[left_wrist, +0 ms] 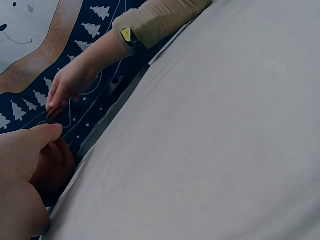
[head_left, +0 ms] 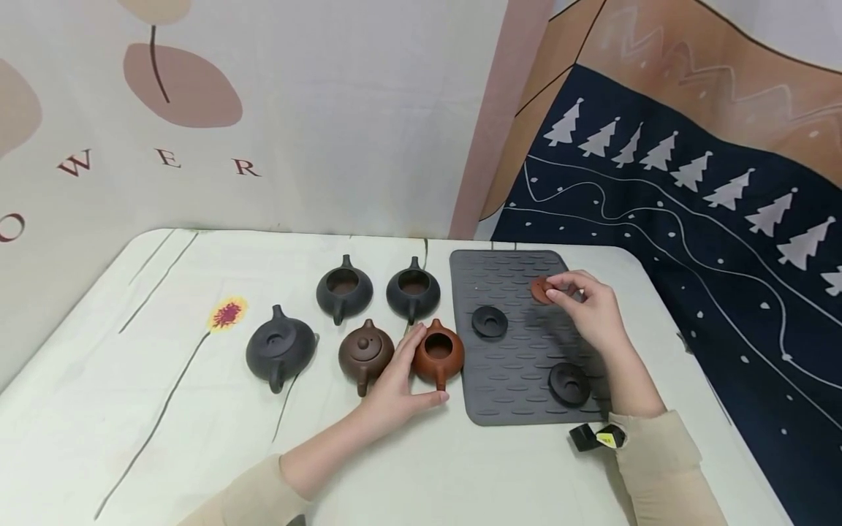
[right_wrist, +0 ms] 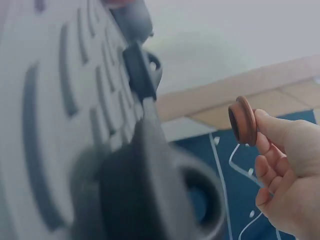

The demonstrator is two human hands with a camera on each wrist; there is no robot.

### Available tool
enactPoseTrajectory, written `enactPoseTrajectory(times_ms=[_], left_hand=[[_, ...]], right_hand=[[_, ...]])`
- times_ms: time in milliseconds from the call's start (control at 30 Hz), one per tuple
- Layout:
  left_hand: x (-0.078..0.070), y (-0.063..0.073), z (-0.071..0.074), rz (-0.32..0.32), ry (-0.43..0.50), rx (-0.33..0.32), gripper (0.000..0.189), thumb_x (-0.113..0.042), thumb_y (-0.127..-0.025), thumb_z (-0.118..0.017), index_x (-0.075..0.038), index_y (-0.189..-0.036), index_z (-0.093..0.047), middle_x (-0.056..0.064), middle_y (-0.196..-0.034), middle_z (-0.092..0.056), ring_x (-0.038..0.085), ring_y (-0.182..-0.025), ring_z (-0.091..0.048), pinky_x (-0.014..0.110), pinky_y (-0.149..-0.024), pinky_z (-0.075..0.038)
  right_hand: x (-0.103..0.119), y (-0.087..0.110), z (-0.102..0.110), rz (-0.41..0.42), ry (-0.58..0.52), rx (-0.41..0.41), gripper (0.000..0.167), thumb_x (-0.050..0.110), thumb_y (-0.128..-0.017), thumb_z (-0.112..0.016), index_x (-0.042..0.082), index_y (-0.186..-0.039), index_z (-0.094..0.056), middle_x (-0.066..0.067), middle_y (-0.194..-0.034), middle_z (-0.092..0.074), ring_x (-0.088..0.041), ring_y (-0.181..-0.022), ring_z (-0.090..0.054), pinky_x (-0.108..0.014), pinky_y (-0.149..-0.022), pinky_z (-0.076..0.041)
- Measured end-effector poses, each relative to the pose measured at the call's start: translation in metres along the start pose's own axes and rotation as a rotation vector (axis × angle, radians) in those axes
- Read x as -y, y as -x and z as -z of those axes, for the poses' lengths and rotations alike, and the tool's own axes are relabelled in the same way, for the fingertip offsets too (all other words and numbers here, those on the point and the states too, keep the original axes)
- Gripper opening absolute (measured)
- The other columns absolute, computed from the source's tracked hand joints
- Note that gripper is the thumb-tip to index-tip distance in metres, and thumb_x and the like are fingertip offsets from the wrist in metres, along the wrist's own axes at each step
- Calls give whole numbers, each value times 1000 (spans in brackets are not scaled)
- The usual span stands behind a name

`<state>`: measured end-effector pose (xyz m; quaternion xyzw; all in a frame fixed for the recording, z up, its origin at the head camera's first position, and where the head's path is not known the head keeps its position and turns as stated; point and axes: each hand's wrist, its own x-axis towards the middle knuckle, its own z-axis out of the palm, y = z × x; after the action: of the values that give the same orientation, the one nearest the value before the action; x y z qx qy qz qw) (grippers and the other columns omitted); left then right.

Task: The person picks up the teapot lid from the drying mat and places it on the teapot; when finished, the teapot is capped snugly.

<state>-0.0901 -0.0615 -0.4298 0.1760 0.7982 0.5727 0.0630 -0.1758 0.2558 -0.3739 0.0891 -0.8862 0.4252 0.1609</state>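
Observation:
My right hand point(head_left: 590, 308) pinches a small reddish-brown teapot lid point(head_left: 540, 291) by its top, over the far right part of the grey mat. In the right wrist view, the lid point(right_wrist: 244, 123) is tipped on edge, its hollow underside facing away from the fingers. At the mat's left edge stands a lidless reddish-brown teapot point(head_left: 452, 359), with a dark round opening. Curved along its left side is my left hand point(head_left: 393, 383), thumb near the handle. The left wrist view shows that thumb over the teapot point(left_wrist: 56, 172), which the hand partly hides.
Two black teapot lids point(head_left: 490, 322) point(head_left: 569, 384) lie on the grey mat point(head_left: 509, 405). A lidded brown teapot point(head_left: 360, 354) stands just left of my left hand. Two open black teapots point(head_left: 345, 285) point(head_left: 413, 288) stand behind; another black teapot point(head_left: 279, 351) is farther left.

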Motion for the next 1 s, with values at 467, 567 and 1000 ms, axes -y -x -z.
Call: enactPoseTrajectory(times_ms=[467, 567, 1000], left_hand=[[-1, 1, 1, -8, 37, 0, 101, -13, -75, -83, -6, -153, -18, 7, -159, -10, 22, -143, -12, 47, -112, -19], [0, 0, 1, -10, 31, 4, 100, -16, -76, -82, -7, -153, -18, 7, -159, -10, 21, -143, -12, 47, -112, -19], [-1, 0, 0, 1, -1, -4, 103, -21, -77, -82, -8, -154, -15, 6, -159, -11, 20, -143, -13, 46, -111, -20]], right_hand=[[46, 12, -11, 71, -132, 84, 15, 10, -88, -70, 4, -102, -72, -5, -102, -62, -15, -86, -49, -25, -65, -40], [51, 15, -16, 102, -126, 102, 14, 10, -88, -71, 6, -101, -72, -2, -101, -63, -15, -85, -50, -26, -65, -41], [75, 28, -41, 197, -175, 186, 13, 8, -85, -72, 10, -98, -73, 1, -101, -64, -23, -85, -51, -36, -69, -43]])
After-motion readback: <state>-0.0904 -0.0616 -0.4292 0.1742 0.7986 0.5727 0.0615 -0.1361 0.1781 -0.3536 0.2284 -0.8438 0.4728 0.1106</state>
